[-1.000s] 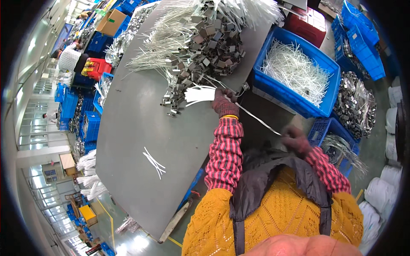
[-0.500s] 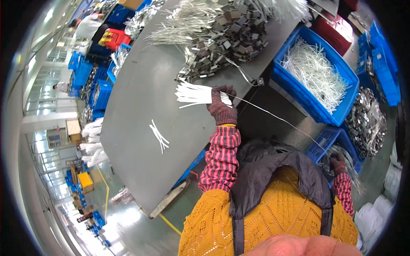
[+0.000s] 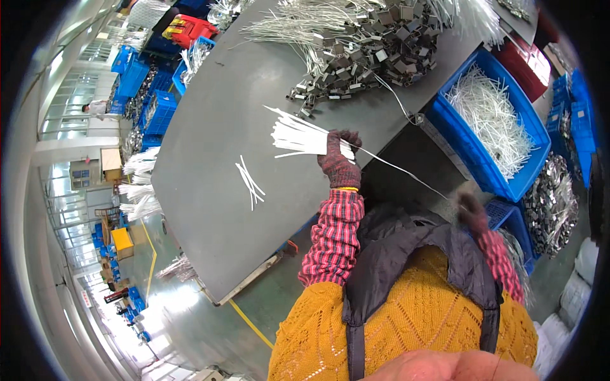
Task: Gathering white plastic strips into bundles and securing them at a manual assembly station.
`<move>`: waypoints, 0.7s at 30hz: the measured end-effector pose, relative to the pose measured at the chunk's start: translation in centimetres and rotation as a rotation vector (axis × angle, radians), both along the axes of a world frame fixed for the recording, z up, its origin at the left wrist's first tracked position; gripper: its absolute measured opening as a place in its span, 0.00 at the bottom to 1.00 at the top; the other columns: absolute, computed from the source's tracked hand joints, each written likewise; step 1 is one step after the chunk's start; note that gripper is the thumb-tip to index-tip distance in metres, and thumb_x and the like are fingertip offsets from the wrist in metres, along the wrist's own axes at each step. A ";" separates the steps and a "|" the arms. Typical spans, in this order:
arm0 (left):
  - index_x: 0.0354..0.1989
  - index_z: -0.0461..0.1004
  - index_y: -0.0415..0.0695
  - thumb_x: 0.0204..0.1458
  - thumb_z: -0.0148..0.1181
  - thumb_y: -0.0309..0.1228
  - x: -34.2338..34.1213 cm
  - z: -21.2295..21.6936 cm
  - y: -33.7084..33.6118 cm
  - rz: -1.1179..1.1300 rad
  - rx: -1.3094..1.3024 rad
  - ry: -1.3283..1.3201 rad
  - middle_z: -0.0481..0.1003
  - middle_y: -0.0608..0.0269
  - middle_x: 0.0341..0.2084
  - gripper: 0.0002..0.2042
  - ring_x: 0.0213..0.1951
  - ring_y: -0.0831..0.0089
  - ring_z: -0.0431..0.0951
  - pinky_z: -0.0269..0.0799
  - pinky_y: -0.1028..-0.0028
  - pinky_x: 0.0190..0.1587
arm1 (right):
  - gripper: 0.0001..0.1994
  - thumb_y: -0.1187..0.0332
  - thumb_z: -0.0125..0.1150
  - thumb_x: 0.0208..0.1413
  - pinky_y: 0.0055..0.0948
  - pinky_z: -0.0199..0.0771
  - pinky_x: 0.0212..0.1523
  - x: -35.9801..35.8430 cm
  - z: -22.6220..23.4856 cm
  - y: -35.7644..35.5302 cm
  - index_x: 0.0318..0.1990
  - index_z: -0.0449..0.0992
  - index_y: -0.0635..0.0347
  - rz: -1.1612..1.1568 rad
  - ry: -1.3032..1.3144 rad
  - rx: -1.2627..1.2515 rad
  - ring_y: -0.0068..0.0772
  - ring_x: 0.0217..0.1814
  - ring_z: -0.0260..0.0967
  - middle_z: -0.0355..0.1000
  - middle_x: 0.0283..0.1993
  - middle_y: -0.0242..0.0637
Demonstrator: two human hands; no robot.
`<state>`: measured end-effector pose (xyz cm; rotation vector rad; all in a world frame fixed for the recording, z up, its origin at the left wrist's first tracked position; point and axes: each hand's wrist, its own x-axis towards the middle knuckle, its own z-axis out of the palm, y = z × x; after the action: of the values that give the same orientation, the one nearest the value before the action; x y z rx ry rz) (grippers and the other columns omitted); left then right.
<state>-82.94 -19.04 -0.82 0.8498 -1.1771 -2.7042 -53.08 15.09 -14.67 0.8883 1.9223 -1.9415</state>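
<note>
Two gloved hands at work over a dark grey table (image 3: 216, 159). Left hand (image 3: 337, 162), in a dark knit glove, is closed around a bundle of white strips (image 3: 302, 136); the bundle fans out leftward from the fist, held above the table's near-right part, not resting on it. One long thin white strip (image 3: 400, 170) runs from the left fist down and to the right toward the right hand (image 3: 471, 211). Right hand is off the table's right edge, low beside the blue crates, and blurred; it appears to be at the strip's far end, but whether the fingers are pinched on it cannot be told.

On the table, left of the held bundle, a few loose white strips (image 3: 250, 183) lie crossed. Toward the table's far end sits a heap of small grey metal clips (image 3: 362, 57) mixed with more white strips. Just right of the table, a blue crate of white strips (image 3: 492, 120); beyond that, a bin of metal parts (image 3: 551, 203). Red plaid sleeves, dark vest over a mustard knit sweater.
</note>
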 end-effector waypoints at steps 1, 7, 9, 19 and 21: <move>0.39 0.71 0.33 0.54 0.61 0.28 0.4 -0.2 0.7 -0.078 -0.006 -0.001 0.78 0.50 0.32 0.10 0.31 0.59 0.81 0.82 0.61 0.36 | 0.34 0.69 0.61 0.54 0.32 0.69 0.58 -3.8 0.2 -2.5 0.70 0.58 0.57 0.158 0.205 0.139 0.33 0.56 0.69 0.68 0.60 0.39; 0.39 0.76 0.34 0.56 0.61 0.27 2.2 -3.5 0.3 -0.161 -0.008 -0.022 0.79 0.53 0.32 0.08 0.31 0.62 0.81 0.81 0.65 0.40 | 0.29 0.67 0.64 0.54 0.37 0.71 0.58 -24.1 12.3 -21.5 0.63 0.64 0.55 0.281 0.369 0.282 0.41 0.56 0.72 0.73 0.53 0.46; 0.40 0.77 0.35 0.55 0.61 0.27 1.8 -5.4 -1.4 -0.323 -1.212 0.450 0.79 0.57 0.31 0.08 0.31 0.66 0.79 0.77 0.68 0.39 | 0.27 0.66 0.65 0.54 0.38 0.71 0.58 -27.4 12.9 -23.7 0.61 0.66 0.53 0.268 0.412 0.293 0.42 0.55 0.73 0.73 0.52 0.47; 0.34 0.71 0.36 0.53 0.56 0.30 -0.4 -8.2 -14.5 0.109 -0.676 -0.266 0.74 0.59 0.24 0.09 0.24 0.70 0.76 0.74 0.71 0.27 | 0.40 0.68 0.75 0.40 0.44 0.64 0.64 -25.1 10.2 -9.7 0.64 0.63 0.59 0.029 0.561 0.911 0.55 0.64 0.63 0.67 0.60 0.50; 0.38 0.72 0.35 0.52 0.58 0.30 -0.1 -6.9 -13.9 0.089 -0.628 -0.228 0.75 0.57 0.27 0.10 0.27 0.68 0.78 0.76 0.72 0.30 | 0.39 0.73 0.75 0.37 0.41 0.66 0.64 -25.5 5.0 -7.5 0.62 0.65 0.56 -0.115 0.487 1.081 0.52 0.65 0.63 0.67 0.61 0.50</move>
<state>-82.99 -32.97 -7.73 1.0705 -1.8309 -1.9940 -78.63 7.57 -9.65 0.7588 3.3585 -1.0933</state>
